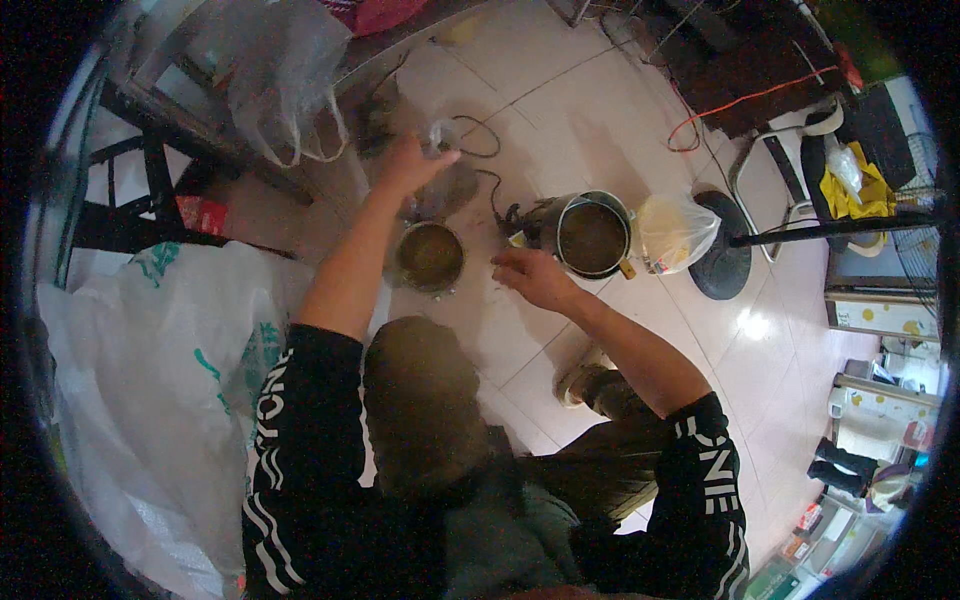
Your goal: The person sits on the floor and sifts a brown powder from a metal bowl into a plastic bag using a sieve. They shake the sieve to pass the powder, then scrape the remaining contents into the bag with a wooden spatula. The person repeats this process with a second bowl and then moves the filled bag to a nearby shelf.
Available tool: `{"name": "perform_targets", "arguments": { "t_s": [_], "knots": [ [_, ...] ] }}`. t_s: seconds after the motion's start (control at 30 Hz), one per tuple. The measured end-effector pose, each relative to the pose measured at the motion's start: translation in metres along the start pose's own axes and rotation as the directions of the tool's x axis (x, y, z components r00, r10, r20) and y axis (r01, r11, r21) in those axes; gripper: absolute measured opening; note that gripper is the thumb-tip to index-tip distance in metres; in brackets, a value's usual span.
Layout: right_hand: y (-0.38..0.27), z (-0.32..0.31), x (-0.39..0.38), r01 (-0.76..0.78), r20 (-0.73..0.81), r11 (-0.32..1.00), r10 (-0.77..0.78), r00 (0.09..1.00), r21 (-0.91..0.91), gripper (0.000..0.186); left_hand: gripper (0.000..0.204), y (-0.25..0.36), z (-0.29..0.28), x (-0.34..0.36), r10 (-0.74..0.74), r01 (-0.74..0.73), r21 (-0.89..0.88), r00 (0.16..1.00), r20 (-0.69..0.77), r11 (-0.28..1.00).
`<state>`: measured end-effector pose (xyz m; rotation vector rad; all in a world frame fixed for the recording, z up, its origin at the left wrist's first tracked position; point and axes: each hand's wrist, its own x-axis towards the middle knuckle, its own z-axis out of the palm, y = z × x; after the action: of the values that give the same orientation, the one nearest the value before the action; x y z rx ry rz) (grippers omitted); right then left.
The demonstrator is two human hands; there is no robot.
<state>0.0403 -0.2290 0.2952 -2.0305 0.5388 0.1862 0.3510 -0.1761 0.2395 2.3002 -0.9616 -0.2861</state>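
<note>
My left hand (412, 168) reaches forward with the thumb held away from the fingers. It is right beside a clear, see-through plastic item (446, 192), perhaps a bag, whose outline is faint; I see nothing gripped in it. Nearer to me, a round container (431, 257) with brown contents stands on the floor. To its right, the fingers of my right hand (537, 279) are curled together; whatever they hold, if anything, is hidden. Just beyond that hand stands a metal pot (592, 238), also with brown contents and a yellowish piece at its rim.
A tied plastic bag (672, 232) sits against the pot, before a round black base (722, 250) with a pole. A large white sack (150, 400) fills the left side. Dark cords (490, 190) lie on the tiled floor. A plastic bag (285, 85) hangs at upper left.
</note>
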Motion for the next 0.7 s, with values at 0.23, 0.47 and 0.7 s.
{"name": "perform_targets", "arguments": {
  "t_s": [0.23,0.47,0.7],
  "knots": [
    [-0.089,-0.046,-0.108,0.010,0.030,0.964,-0.019,0.999,0.266,0.031,0.032,-0.045,-0.016,0.079,-0.184,0.377,-0.518,0.904,0.386,0.767],
    [-0.064,-0.062,-0.171,0.066,-0.139,0.848,0.009,0.990,0.525,0.031,0.021,0.063,-0.131,0.076,-0.078,0.282,-0.736,0.951,0.299,0.616],
    [-0.178,-0.119,-0.135,0.560,-0.490,0.828,-0.476,0.730,0.030,0.032,0.041,0.225,-0.271,-0.029,0.472,-0.234,-0.798,0.879,0.071,0.556]
  ]
}}
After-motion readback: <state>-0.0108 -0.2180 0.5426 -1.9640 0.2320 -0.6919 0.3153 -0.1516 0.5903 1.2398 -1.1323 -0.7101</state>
